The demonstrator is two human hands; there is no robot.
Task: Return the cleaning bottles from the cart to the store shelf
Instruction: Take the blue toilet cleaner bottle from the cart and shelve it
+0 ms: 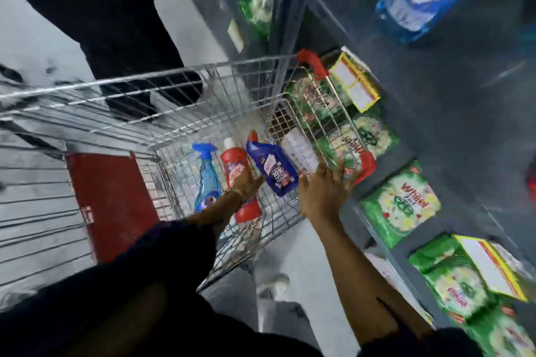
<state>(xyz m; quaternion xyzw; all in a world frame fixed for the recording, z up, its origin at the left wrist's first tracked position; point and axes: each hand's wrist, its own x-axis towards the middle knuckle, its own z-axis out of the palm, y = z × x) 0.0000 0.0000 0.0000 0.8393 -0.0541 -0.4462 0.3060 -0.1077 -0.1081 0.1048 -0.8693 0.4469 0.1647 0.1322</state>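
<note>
Red cart flap (113,206): far left. Wire cart (162,87): three bottles flat on floor. Spray bottle (206,180), untouched. Red bottle (240,180): left hand (246,182) lies over it, grip unclear through blur. Blue bottle (272,168), between hands. Right hand (324,191): fingers spread on cart rim, likely steadying. Shelf (435,124) right, green detergent packs (401,206) crowd it.
</note>
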